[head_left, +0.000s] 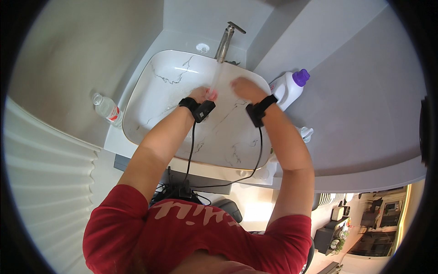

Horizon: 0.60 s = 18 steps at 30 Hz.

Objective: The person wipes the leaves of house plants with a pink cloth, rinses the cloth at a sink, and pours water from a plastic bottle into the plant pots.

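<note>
Inside the white marbled washbasin (219,130), my left hand (199,94) is under the stream of water (216,78) from the metal tap (223,44). Its fingers are curled round something small and pinkish (211,95), too unclear to name. My right hand (246,89) hovers over the right side of the basin, apart from the left. Its fingers bend inward and are smeared by motion, so whether they hold anything is hidden. Both wrists wear black straps with small boxes and cables.
A clear plastic bottle (107,109) stands left of the basin. On the right are a white jug with a purple cap (289,87) and a small whitish item (305,133). Cables run from my wrists over the basin's front rim. A pale curtain (50,182) hangs at the left.
</note>
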Motion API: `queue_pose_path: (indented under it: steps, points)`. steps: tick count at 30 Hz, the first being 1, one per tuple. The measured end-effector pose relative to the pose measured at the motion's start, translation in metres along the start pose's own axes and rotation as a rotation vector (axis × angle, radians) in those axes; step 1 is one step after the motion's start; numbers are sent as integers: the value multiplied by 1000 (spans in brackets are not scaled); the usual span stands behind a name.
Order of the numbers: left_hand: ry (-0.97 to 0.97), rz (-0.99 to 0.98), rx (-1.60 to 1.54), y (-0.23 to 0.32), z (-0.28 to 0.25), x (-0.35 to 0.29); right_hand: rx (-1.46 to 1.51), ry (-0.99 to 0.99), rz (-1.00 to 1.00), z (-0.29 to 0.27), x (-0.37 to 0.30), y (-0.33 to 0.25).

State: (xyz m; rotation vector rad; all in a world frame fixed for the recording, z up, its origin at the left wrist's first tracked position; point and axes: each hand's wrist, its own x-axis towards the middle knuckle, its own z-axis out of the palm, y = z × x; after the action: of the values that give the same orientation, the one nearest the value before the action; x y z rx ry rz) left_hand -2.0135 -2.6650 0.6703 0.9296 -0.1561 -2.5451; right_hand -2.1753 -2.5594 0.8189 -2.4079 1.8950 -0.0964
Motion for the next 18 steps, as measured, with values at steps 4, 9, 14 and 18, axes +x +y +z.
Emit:
queue_pose_path:
  steps: [4, 9, 14, 18]
  points:
    - [117, 80, -137, -16, 23, -25, 82, 770, 284, -67, 44, 15]
    - [104, 106, -64, -12, 32, -58, 296, 476, 412, -107, 93, 17]
    - [27, 127, 15, -16, 42, -89, 474, 535, 537, -95, 110, 36]
    - [-109, -27, -113, 11, 32, -78, 775, 391, 440, -97, 110, 5]
